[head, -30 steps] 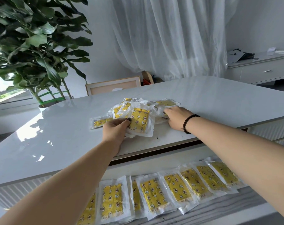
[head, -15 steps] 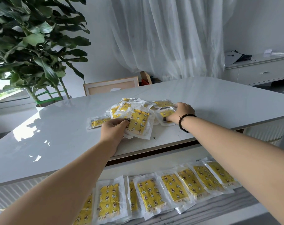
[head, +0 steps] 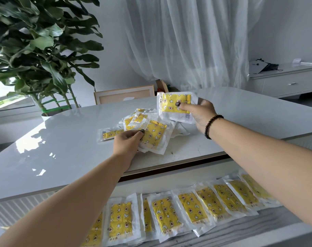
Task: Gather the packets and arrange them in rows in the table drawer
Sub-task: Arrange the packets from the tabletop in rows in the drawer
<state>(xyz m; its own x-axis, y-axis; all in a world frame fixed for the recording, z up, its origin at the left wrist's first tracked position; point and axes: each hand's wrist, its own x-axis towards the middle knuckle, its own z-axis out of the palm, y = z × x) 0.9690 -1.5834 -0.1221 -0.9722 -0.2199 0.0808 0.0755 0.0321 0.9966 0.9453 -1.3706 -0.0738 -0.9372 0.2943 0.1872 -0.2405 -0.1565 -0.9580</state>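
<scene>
Right hand [head: 200, 114] has lifted one clear plastic yellow-patterned packet [head: 175, 106] off the desk [head: 62, 157] pile [head: 148, 130]; grip pinches it.
Left hand [head: 127, 142] pinches pile packets; lay the lifted one flat beside the drawer row [head: 196, 205].

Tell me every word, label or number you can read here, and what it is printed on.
None can be read.
Held packet in the right hand: small print along the white edge, too blurred.
Top packet of the pile under the left hand: faint print, too small.
Drawer row packets: only star, moon and flower pictures.
</scene>
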